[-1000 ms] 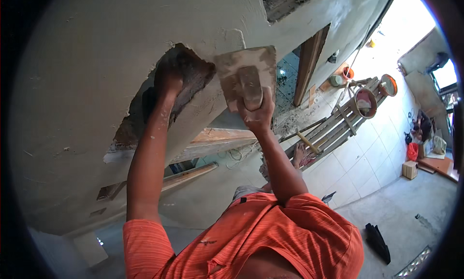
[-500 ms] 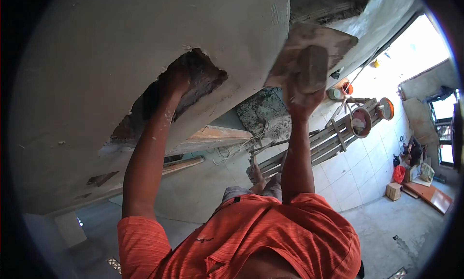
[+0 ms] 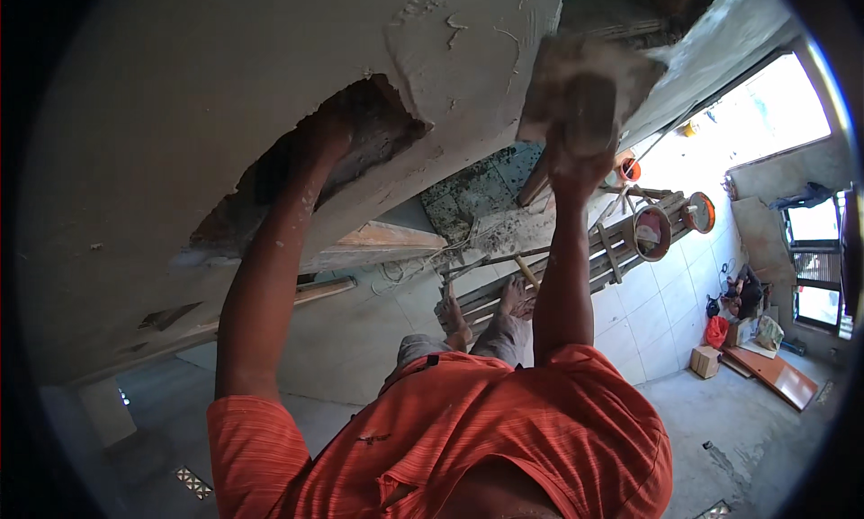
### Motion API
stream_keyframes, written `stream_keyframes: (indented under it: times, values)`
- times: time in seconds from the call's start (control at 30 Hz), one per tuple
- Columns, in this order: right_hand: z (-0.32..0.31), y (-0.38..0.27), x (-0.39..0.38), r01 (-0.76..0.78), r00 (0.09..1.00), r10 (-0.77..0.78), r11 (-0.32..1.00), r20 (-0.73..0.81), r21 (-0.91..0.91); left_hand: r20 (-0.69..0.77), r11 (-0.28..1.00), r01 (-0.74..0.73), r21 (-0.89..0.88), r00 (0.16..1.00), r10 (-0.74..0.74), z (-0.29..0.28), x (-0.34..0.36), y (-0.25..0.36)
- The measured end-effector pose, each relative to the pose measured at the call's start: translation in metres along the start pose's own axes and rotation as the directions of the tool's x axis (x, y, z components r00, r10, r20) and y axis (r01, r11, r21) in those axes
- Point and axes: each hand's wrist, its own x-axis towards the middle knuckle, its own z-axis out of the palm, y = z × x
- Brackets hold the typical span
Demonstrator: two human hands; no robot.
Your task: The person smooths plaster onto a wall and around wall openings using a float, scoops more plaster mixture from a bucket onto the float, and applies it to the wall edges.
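Observation:
A flat plastering float (image 3: 545,92) with a block handle is gripped in my right hand (image 3: 580,168). Its plate lies against or close to the pale plastered surface (image 3: 207,78), beside a second dark opening (image 3: 634,17); motion blurs both float and hand. My left hand (image 3: 326,143) reaches into a long, ragged-edged hole (image 3: 382,114) in the same surface. Shadow in there hides the fingers, so what they touch cannot be made out. Wet plaster smears and ridges (image 3: 454,33) show between the hole and the float.
My feet (image 3: 453,319) stand on a slatted wooden scaffold plank (image 3: 589,258). Farther along it sit two buckets, one round and dusty (image 3: 650,231), one orange (image 3: 699,212). Below are floor tiles (image 3: 661,308), a cardboard box (image 3: 705,362) and a brown board (image 3: 778,377). A wooden beam (image 3: 387,238) juts out under the hole.
The float has moved slightly right in view and is now blurred. Plaster smears and ridges now show right of the hole. My left hand remains inside the hole.

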Motion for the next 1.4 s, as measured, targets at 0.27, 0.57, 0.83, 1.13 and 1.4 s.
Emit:
stream_keyframes:
  times: [0.27, 0.57, 0.83, 1.13, 1.4]
  values:
    - [-0.001, 0.063, -0.09, 0.494, 0.797, -0.393, 0.861, 0.458, -0.122, -0.066, 0.975, -0.219, 0.036, 0.973, 0.221, -0.008, -0.002, 0.01]
    - [0.021, -0.033, 0.006, 0.632, 0.742, -0.601, 0.775, 0.296, -0.009, -0.051, 0.99, -0.14, -0.023, 0.989, 0.138, -0.02, -0.024, 0.018]
    - [0.022, -0.168, 0.082, 0.601, 0.792, -0.57, 0.791, 0.218, -0.118, -0.033, 0.995, -0.054, -0.082, 0.998, 0.052, -0.024, -0.022, 0.021]
    - [0.007, -0.279, 0.195, 0.708, 0.681, -0.732, 0.66, -0.002, -0.251, 0.014, 0.993, 0.012, -0.117, 1.0, -0.01, -0.039, -0.021, 0.035]
    - [-0.068, -0.197, 0.228, 0.762, 0.362, -0.916, 0.397, -0.172, -0.511, 0.103, 0.992, 0.101, -0.076, 0.99, -0.093, -0.043, -0.021, 0.037]
